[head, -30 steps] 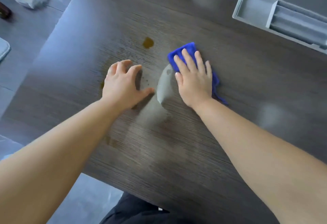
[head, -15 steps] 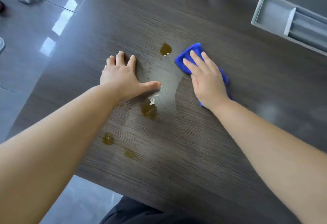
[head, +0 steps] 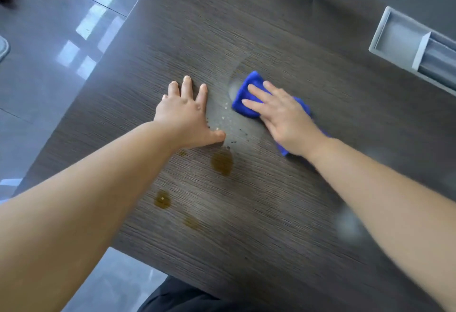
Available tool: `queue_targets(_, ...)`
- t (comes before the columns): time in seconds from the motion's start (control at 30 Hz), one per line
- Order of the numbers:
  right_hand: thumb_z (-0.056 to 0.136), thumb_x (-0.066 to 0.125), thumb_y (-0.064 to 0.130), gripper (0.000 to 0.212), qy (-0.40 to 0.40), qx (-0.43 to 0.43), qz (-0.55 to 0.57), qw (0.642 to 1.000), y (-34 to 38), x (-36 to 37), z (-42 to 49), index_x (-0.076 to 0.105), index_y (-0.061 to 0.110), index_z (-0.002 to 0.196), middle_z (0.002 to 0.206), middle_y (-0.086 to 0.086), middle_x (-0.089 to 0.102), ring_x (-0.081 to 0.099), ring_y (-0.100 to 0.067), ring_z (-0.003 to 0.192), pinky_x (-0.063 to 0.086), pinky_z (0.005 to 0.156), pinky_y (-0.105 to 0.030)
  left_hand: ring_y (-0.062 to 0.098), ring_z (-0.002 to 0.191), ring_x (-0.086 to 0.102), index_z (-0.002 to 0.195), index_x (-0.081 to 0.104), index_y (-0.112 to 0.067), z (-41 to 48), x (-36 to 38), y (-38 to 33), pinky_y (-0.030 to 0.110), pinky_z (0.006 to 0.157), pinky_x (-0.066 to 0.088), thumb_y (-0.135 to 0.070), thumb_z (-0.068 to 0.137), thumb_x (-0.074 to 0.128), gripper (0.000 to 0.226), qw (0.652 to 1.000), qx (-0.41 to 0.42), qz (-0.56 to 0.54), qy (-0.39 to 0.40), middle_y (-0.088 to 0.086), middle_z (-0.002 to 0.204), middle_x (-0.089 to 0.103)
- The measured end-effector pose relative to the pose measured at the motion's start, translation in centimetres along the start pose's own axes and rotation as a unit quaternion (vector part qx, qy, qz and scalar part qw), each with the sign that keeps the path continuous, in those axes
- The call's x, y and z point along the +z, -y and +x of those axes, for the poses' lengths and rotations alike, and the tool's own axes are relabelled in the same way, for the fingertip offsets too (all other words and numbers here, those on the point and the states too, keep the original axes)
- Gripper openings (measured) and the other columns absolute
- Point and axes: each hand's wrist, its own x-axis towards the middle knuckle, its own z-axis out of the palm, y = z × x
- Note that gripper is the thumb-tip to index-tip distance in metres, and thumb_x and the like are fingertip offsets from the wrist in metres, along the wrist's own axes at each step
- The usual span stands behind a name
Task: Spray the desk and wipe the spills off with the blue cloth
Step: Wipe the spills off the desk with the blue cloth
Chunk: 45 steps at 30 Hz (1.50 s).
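Right hand: fingers straight, slightly spread, pressing flat on the folded blue fuzzy cloth, mid-tabletop. Left hand: fingers flat together, thumb splayed, on the dark wood-grain desk. Wet smear and droplets between the hands. Three amber spill blots toward the near edge. Grey rectangular recessed tray at the far right edge.
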Motion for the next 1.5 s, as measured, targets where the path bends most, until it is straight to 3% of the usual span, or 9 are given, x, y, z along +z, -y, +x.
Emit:
queue_targets(0.13,0.095,0.035,0.02,0.045,-0.04,0.145,-0.045,0.988,-3.6,-1.7,3.0,0.045,0.019,0.139,0.151,-0.006,0.033,0.024,-0.037,0.14,0.023,0.11,-0.05,0.039,0.141,0.004,0.15,0.0,-0.019,0.1,0.0,0.2,0.046,0.113,0.021,-0.075,0.068,0.049,0.11,1.0,0.003,0.009,0.011,0.015,0.156,-0.002)
queue_targets(0.23,0.099,0.035,0.026,0.046,-0.073,0.262,-0.062,0.96,0.3,-0.1,5.5,0.034,0.029,0.144,0.156,0.004,0.021,0.014,-0.028,0.144,0.015,0.112,-0.046,0.04,0.141,0.003,0.15,0.0,-0.02,0.1,0.0,0.0,0.047,0.114,0.02,-0.074,0.068,0.05,0.11,1.0,-0.001,0.003,0.018,0.015,0.156,-0.003)
queue_targets(0.43,0.092,0.032,0.033,0.047,0.029,0.012,-0.076,0.997,-0.2,-0.4,-1.0,0.049,0.027,0.136,0.148,0.001,0.038,0.032,-0.03,0.137,0.025,0.107,-0.047,0.04,0.141,0.003,0.15,-0.001,-0.019,0.0,0.2,0.1,0.047,0.115,0.019,-0.075,0.068,0.051,0.112,1.0,0.001,0.008,0.014,0.017,0.156,-0.003)
queue_targets(0.63,0.099,0.032,0.03,0.047,-0.049,0.291,-0.069,0.953,0.0,-0.6,4.5,0.028,0.032,0.146,0.157,0.008,0.015,0.009,-0.024,0.145,0.011,0.114,-0.046,0.04,0.141,0.002,0.15,-0.003,-0.019,0.0,0.2,0.1,0.048,0.114,0.017,-0.078,0.067,0.05,0.115,1.0,0.0,0.011,0.012,0.016,0.156,-0.005)
queue_targets(0.87,0.092,0.027,0.034,0.051,0.039,0.075,-0.051,0.995,0.8,-0.7,-3.5,0.047,0.026,0.138,0.151,0.003,0.032,0.024,-0.031,0.14,0.02,0.109,-0.051,0.038,0.142,0.001,0.15,-0.003,-0.021,0.2,0.2,0.6,0.047,0.114,0.017,-0.081,0.065,0.05,0.117,1.0,0.004,0.002,0.009,0.014,0.157,-0.004)
queue_targets(1.07,0.098,0.036,0.02,0.049,-0.026,0.266,-0.052,0.962,2.7,0.7,-1.6,0.031,0.03,0.146,0.157,0.006,0.016,0.007,-0.026,0.145,0.007,0.114,-0.047,0.037,0.142,-0.003,0.15,-0.004,-0.021,-0.3,0.6,0.5,0.046,0.116,0.014,-0.085,0.064,0.046,0.119,1.0,-0.001,-0.002,0.005,0.011,0.157,-0.007)
queue_targets(1.27,0.093,0.031,0.028,0.045,0.047,0.043,-0.043,0.997,1.6,-0.1,-9.3,0.046,0.027,0.136,0.149,0.005,0.033,0.024,-0.03,0.139,0.017,0.109,-0.051,0.033,0.144,-0.005,0.15,-0.001,-0.025,-0.6,0.4,0.8,0.044,0.114,0.018,-0.079,0.069,0.05,0.11,0.999,0.0,-0.037,0.005,0.006,0.158,-0.006)
queue_targets(1.43,0.098,0.037,0.019,0.048,-0.055,0.315,-0.054,0.946,4.8,1.8,-4.8,0.033,0.027,0.145,0.156,0.004,0.02,0.012,-0.029,0.144,0.012,0.114,-0.05,0.029,0.145,-0.004,0.15,0.012,-0.024,-1.6,1.5,1.3,0.044,0.115,0.013,-0.071,0.076,0.052,0.096,0.994,0.019,-0.096,-0.045,0.004,0.158,0.001)
queue_targets(1.5,0.096,0.04,0.017,0.048,-0.064,0.247,-0.057,0.965,8.2,3.6,-4.0,0.037,0.024,0.143,0.155,0.001,0.025,0.018,-0.033,0.142,0.017,0.111,-0.052,0.028,0.143,0.006,0.146,0.026,-0.024,-2.4,2.0,1.4,0.042,0.114,0.016,-0.062,0.079,0.055,0.083,0.985,0.013,-0.141,-0.101,0.006,0.155,0.016)
